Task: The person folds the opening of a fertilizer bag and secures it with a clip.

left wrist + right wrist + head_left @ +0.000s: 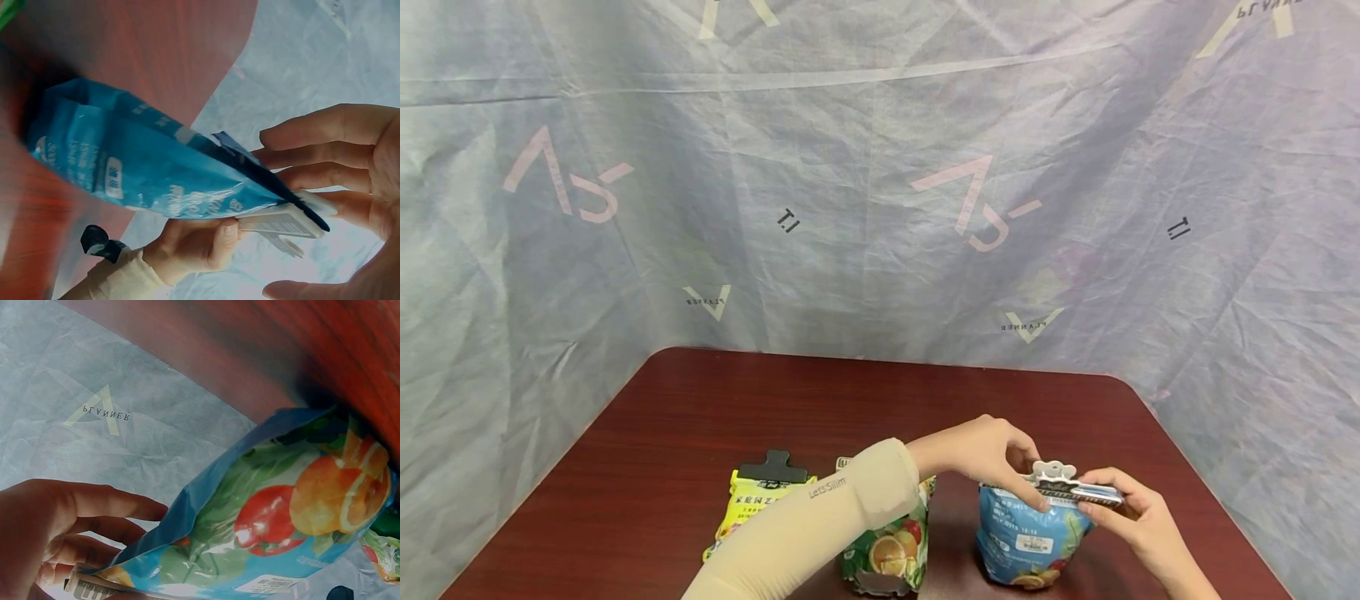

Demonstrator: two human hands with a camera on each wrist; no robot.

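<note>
In the head view, a blue bag (1033,542) with fruit pictures stands at the right of the table, a white and dark bag clip (1056,485) across its top. My right hand (1138,508) pinches the right end of the bag's top, thumb in front and fingers behind. My left hand (988,454) reaches over from the left, fingers around the clip's left part. The left wrist view has the left hand (350,181) with fingers extended behind the bag top and thumb held apart. The right wrist view gives the bag's fruit side (269,519).
A green bag (891,550) with fruit pictures stands left of the blue one, partly behind the left sleeve (820,525). Farther left is a yellow bag (752,500) with a black clip (773,468) on top. Grey cloth (865,208) hangs behind the dark red table (775,392).
</note>
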